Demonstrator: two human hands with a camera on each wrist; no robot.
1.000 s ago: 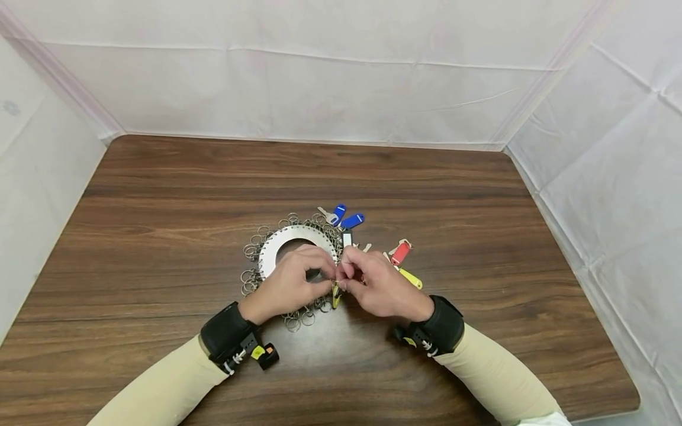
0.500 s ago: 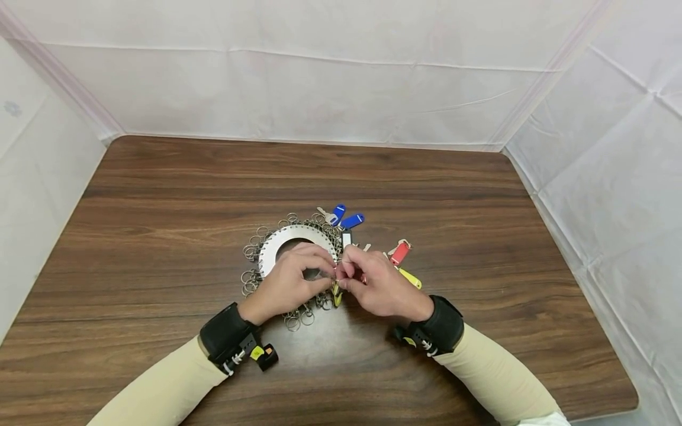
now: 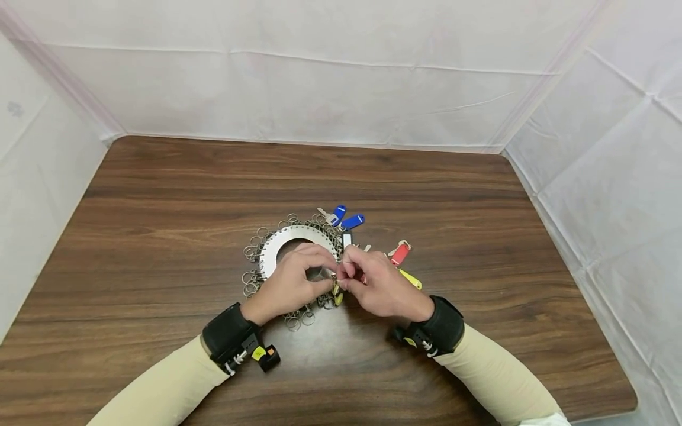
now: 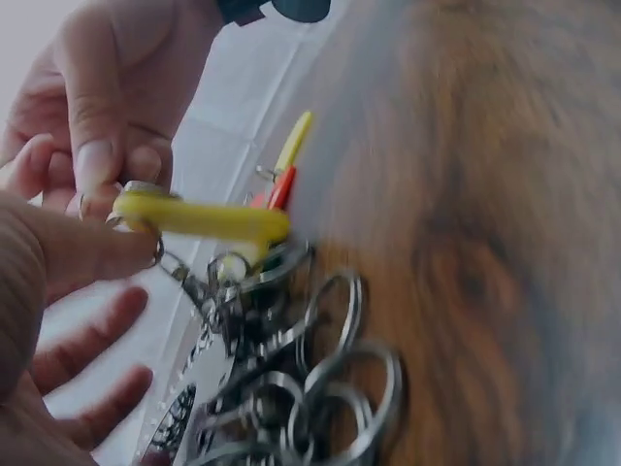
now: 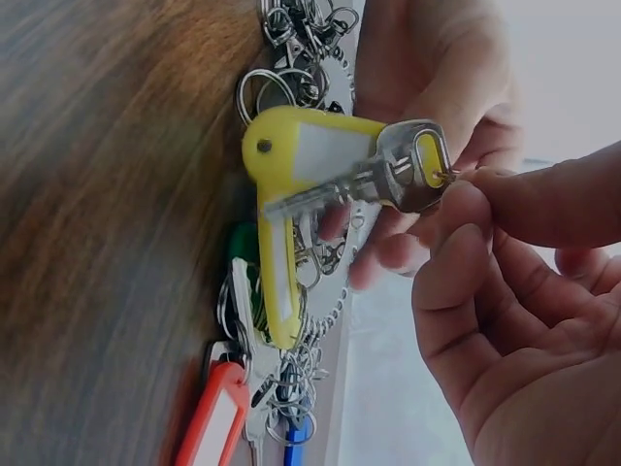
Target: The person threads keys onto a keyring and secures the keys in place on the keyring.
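Your left hand (image 3: 290, 284) and right hand (image 3: 375, 284) both pinched the yellow-tagged key (image 5: 388, 175); a loosened pinch risked it slipping into the key rings (image 4: 330, 388).

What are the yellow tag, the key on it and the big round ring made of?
The yellow key tag looks like smooth, slightly glossy plastic. The small silver key seems metal, with a dull grey shine. The large flat silver ring disc also looks metal, brushed and pale, though painted plastic cannot be excluded.

I see both hands pinching the yellow key tag (image 4: 199, 218) at its ring end, above loose split rings (image 4: 330, 388) on the bench (image 4: 485, 243).
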